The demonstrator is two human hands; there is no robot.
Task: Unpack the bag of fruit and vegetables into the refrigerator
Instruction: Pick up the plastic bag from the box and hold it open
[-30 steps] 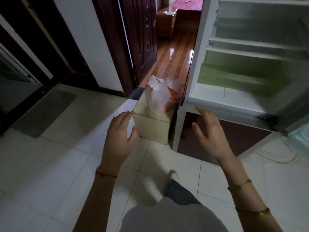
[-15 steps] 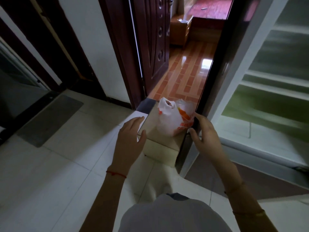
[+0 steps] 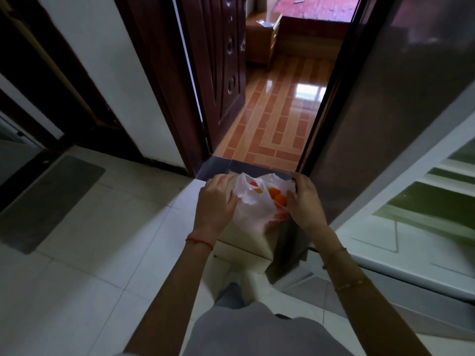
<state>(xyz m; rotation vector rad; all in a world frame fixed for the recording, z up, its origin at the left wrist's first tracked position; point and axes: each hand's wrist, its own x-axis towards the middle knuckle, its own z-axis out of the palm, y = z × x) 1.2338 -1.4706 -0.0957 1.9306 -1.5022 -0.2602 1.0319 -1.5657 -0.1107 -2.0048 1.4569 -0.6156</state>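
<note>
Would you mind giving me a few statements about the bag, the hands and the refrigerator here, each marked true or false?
1. Both hands are on the plastic bag. True: the left hand and right hand grip its sides.
2. The bag lies on the floor tiles. False: it sits on a box.
3. Orange produce shows in the bag's mouth. True.
4. The refrigerator is closed. False: it stands open, shelves visible.

Single head view, looking forward-down (wide-angle), close above hands (image 3: 259, 201).
</note>
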